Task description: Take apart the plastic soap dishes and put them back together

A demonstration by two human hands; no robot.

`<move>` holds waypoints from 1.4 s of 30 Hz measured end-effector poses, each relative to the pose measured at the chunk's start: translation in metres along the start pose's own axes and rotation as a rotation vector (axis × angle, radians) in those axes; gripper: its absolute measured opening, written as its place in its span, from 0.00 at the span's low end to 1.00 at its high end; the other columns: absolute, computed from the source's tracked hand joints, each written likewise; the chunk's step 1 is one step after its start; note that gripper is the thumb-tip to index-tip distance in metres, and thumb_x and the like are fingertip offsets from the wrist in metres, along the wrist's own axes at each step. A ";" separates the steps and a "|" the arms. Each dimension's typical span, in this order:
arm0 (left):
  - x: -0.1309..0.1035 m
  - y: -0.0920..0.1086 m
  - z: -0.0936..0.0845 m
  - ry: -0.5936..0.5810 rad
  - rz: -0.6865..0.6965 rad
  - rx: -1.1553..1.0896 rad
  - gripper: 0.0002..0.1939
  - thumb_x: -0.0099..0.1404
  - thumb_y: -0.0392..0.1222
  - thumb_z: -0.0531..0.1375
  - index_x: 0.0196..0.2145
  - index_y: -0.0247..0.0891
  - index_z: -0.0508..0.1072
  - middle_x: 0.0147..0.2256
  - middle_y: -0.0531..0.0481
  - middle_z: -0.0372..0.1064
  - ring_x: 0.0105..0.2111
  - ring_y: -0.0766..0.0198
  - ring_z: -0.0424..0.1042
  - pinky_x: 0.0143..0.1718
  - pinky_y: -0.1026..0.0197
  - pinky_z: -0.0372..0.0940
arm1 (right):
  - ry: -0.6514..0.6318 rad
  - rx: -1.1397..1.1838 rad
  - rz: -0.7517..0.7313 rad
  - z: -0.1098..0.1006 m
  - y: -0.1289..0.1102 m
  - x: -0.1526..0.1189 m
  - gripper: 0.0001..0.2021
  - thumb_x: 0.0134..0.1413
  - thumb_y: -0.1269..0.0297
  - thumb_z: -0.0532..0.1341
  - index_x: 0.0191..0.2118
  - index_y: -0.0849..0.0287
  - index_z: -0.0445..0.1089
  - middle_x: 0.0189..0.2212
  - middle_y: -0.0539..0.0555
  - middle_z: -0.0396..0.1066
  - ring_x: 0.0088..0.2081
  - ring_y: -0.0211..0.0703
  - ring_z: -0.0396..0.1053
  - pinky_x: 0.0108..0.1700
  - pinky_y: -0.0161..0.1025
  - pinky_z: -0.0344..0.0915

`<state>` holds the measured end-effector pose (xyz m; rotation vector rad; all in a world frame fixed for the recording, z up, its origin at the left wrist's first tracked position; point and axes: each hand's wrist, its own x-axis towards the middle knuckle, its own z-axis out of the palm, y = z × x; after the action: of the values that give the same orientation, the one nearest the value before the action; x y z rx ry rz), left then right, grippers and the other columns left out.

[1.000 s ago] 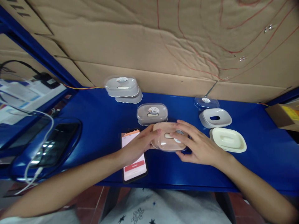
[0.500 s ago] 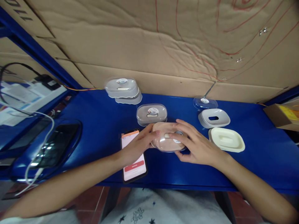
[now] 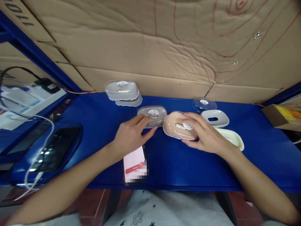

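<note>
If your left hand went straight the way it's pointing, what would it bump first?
Probably the grey box with the clear lid. The left hand has its fingertips over that box's near side, maybe touching already; the depth is hard to tell.

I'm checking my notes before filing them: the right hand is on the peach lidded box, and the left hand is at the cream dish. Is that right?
Not quite. The head view shows the left hand at the grey lidded box, not the cream dish. The right hand is indeed on the peach lidded box.
</note>
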<state>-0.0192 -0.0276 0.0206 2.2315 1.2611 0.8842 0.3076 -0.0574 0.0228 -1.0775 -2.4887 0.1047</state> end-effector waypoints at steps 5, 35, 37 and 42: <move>0.004 -0.013 -0.006 0.012 0.218 0.492 0.15 0.77 0.47 0.58 0.35 0.40 0.79 0.36 0.43 0.80 0.36 0.52 0.78 0.37 0.54 0.66 | -0.054 0.005 0.086 0.003 0.020 -0.003 0.34 0.65 0.58 0.68 0.71 0.51 0.58 0.73 0.67 0.59 0.73 0.68 0.60 0.69 0.68 0.65; 0.007 -0.036 0.015 -0.157 0.324 0.498 0.26 0.81 0.54 0.56 0.67 0.37 0.73 0.75 0.31 0.54 0.72 0.35 0.62 0.71 0.32 0.58 | -0.109 -0.315 0.271 0.010 0.020 0.001 0.23 0.78 0.56 0.53 0.70 0.57 0.66 0.71 0.63 0.66 0.70 0.59 0.67 0.70 0.58 0.63; 0.003 -0.029 0.016 -0.155 0.388 0.537 0.25 0.81 0.53 0.56 0.66 0.37 0.73 0.75 0.30 0.56 0.71 0.37 0.64 0.70 0.33 0.60 | -0.095 -0.338 0.367 -0.007 0.020 0.001 0.21 0.78 0.56 0.51 0.64 0.58 0.72 0.60 0.63 0.78 0.59 0.60 0.77 0.59 0.54 0.70; -0.003 -0.018 0.017 -0.151 0.501 0.539 0.21 0.81 0.50 0.57 0.62 0.35 0.76 0.71 0.28 0.63 0.68 0.39 0.69 0.67 0.33 0.64 | -0.233 -0.406 0.638 -0.041 0.019 -0.011 0.20 0.76 0.50 0.50 0.49 0.55 0.76 0.36 0.59 0.83 0.37 0.59 0.81 0.33 0.44 0.63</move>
<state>-0.0192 -0.0216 -0.0039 3.0622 0.9599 0.5533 0.3440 -0.0564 0.0519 -2.1101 -2.3094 -0.1024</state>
